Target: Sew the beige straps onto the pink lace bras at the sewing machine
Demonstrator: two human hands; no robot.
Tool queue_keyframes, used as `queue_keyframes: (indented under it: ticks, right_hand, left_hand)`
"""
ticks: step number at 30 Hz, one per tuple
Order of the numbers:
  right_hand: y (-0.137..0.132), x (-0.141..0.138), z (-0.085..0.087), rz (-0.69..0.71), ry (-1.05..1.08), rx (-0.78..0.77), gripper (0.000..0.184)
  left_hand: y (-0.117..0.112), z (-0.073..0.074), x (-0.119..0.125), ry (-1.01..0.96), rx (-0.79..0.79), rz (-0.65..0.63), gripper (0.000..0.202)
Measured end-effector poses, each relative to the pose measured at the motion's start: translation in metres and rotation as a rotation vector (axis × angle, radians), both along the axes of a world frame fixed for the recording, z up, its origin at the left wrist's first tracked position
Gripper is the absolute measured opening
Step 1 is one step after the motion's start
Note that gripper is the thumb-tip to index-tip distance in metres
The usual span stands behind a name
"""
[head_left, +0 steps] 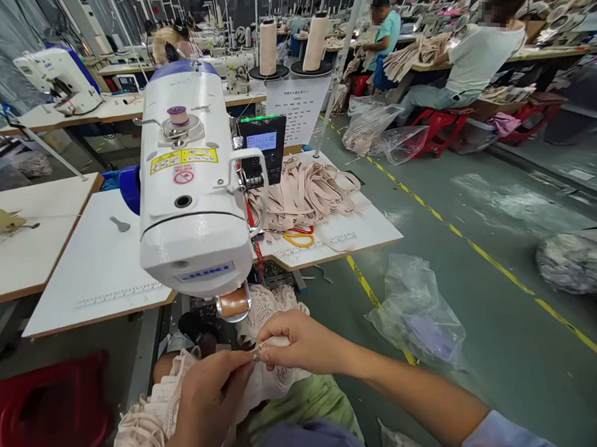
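My right hand (297,340) is closed around a small pale beige piece (276,341), rounded at one end; its kind is hard to make out. Thumb and fingers of my left hand (211,382) pinch at the narrow tip of the same piece, so both hands meet over my lap. Beneath them lies beige lace fabric (268,309), seemingly part of a garment. More lace-edged beige fabric (156,413) with straps hangs beside my left hand. Just above the hands stands the head of a white sewing machine (187,238).
Beige straps (305,194) are heaped on the machine table (378,231), near orange-handled scissors (298,239). A control panel (260,148) is beside the machine head. A red stool (39,403) stands at lower left; a plastic bag (419,310) lies on the floor. Co-workers sit behind.
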State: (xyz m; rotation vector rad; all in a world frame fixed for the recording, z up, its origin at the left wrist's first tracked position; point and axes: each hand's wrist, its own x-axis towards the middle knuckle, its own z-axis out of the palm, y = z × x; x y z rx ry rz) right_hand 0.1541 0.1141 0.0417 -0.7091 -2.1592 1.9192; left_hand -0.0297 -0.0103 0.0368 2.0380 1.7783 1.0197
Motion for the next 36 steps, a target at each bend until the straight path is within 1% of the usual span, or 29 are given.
queue_keyframes:
  ticks: [2,7,9,11,13,15,18,20,22,24,26,27,28,30,31,33,36]
  right_hand:
    - [0.001,0.0,0.001,0.022,0.009,-0.014,0.019]
    - [0.002,0.001,0.006,0.052,0.023,0.027,0.018]
    - [0.002,0.001,0.007,0.06,0.011,0.074,0.019]
    - [0.001,0.002,0.007,0.057,-0.001,0.118,0.019]
    - [0.0,0.002,0.006,0.051,-0.02,0.136,0.019]
    - [-0.003,0.001,0.005,0.016,-0.04,0.177,0.018]
    - [-0.006,0.0,0.008,-0.066,-0.019,0.356,0.017]
    - [-0.003,-0.004,0.012,-0.095,0.026,0.479,0.017]
    - [0.006,-0.011,0.016,-0.093,0.055,0.536,0.014]
    - [0.021,-0.022,0.02,-0.078,0.041,0.537,0.01]
    - [0.036,-0.034,0.023,-0.067,-0.016,0.548,0.01]
    - [0.042,-0.039,0.024,-0.063,-0.05,0.567,0.01]
    - [0.047,-0.044,0.025,-0.058,-0.079,0.596,0.012]
    - [0.052,-0.049,0.026,-0.042,-0.117,0.656,0.015]
    - [0.053,-0.051,0.027,-0.034,-0.129,0.678,0.015]
    - [0.052,-0.052,0.029,-0.033,-0.155,0.715,0.014]
    - [0.05,-0.051,0.027,-0.039,-0.194,0.751,0.013]
  left_hand:
    - [0.0,0.0,-0.001,-0.014,-0.013,-0.01,0.007]
    - [0.003,0.002,-0.001,-0.023,-0.056,-0.023,0.009]
    - [0.006,0.004,-0.002,-0.02,-0.063,-0.024,0.015]
    - [0.009,0.006,-0.004,-0.002,-0.117,-0.058,0.02]
    - [0.011,0.007,-0.005,0.039,-0.212,-0.099,0.019]
    - [0.012,0.005,-0.005,0.082,-0.256,-0.101,0.021]
    - [0.013,0.001,-0.002,0.111,-0.205,-0.059,0.024]
    - [0.015,0.0,0.001,0.078,-0.184,-0.03,0.025]
    - [0.02,0.0,0.002,0.022,-0.185,0.027,0.024]
    - [0.025,0.0,-0.002,0.038,-0.158,0.124,0.022]
    - [0.029,-0.002,-0.012,0.196,-0.055,0.199,0.02]
    - [0.03,-0.005,-0.018,0.317,0.024,0.191,0.019]
    - [0.031,-0.008,-0.025,0.438,0.105,0.15,0.019]
    - [0.032,-0.015,-0.04,0.629,0.22,0.026,0.028]
    - [0.032,-0.018,-0.046,0.689,0.247,-0.037,0.035]
    - [0.034,-0.022,-0.056,0.752,0.249,-0.114,0.044]
    - [0.037,-0.023,-0.061,0.814,0.252,-0.155,0.045]
